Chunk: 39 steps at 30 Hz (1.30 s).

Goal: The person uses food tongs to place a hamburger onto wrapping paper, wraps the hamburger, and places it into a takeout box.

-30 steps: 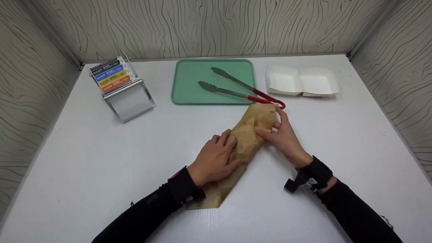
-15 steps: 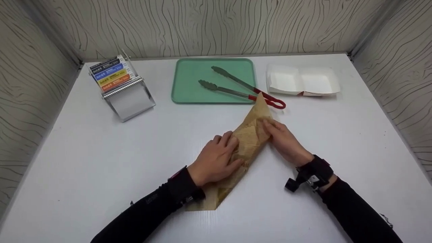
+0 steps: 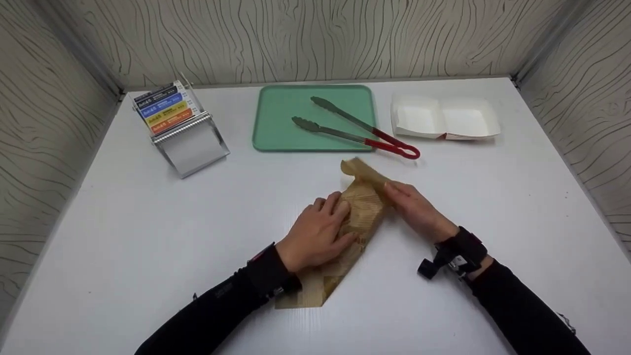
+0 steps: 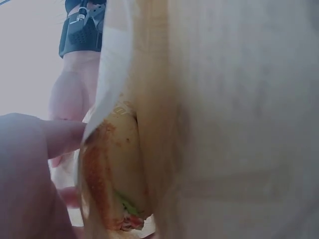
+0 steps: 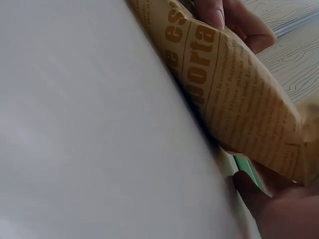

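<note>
A long sandwich wrapped in brown printed paper (image 3: pixel 365 209) lies slantwise on the white table. Over its middle, my left hand (image 3: pixel 315 236) grips the wrap with its fingers across the top and thumb on the near side. My right hand (image 3: pixel 416 207) pinches the far end, where a paper flap (image 3: pixel 362 170) stands up and bends to the left. Through an opening in the paper, the left wrist view shows browned bread (image 4: pixel 117 169) with a bit of green and reddish filling. French-looking print covers the wrapping paper (image 5: pixel 239 94) in the right wrist view.
A green tray (image 3: pixel 276 133) stands at the back, with red-handled metal tongs (image 3: pixel 340 135) lying across it and over its front edge. To its right is an open white paper box (image 3: pixel 466 121). A metal dispenser (image 3: pixel 190 148) with coloured label boxes sits back left.
The right hand first let its fingers off the far tip, which stood pointed near the tongs, then folded that paper end over to the left and nearer. The left hand stays in place.
</note>
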{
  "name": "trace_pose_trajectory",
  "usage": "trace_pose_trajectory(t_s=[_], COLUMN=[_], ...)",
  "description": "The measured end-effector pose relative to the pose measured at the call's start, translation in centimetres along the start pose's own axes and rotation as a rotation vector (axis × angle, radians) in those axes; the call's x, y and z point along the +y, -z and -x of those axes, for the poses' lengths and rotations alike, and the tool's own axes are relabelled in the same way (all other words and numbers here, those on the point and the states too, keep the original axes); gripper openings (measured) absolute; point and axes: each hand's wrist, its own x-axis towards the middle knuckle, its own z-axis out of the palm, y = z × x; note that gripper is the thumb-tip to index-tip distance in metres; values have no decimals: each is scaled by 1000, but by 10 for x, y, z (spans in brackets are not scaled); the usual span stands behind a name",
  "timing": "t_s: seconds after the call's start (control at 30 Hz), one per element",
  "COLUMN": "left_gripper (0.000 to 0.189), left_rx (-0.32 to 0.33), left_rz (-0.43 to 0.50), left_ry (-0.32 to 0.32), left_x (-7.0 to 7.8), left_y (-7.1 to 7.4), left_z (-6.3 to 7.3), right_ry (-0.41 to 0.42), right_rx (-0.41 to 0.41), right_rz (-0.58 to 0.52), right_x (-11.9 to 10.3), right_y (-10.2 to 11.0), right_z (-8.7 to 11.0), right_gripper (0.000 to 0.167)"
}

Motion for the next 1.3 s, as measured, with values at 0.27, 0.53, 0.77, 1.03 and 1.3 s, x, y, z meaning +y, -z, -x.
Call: trace_pose_trajectory(t_s=[0.27,0.53,0.77,1.03,1.3], left_gripper=[50,53,59,74,19], left_rx=[8,-9,108,372,393], left_rz=[-62,-30,18,-52,32], left_ry=[-15,19,63,-37,-136], left_x=[1,-1,-1,-6,-5], left_y=[-2,-3,-2,-1,4], left_z=[0,1,1,-1,-3], right_ry=[241,372,352,332,323], right_rx=[-219,-227,-252,-261,-232], right_rz=[498,862,893,938,968], right_x=[-4,-12,-11,-17,-16], right_y=[4,-6,-7,-11,-11], right_z=[4,10,14,13,14], right_gripper=[40,45,43,45,45])
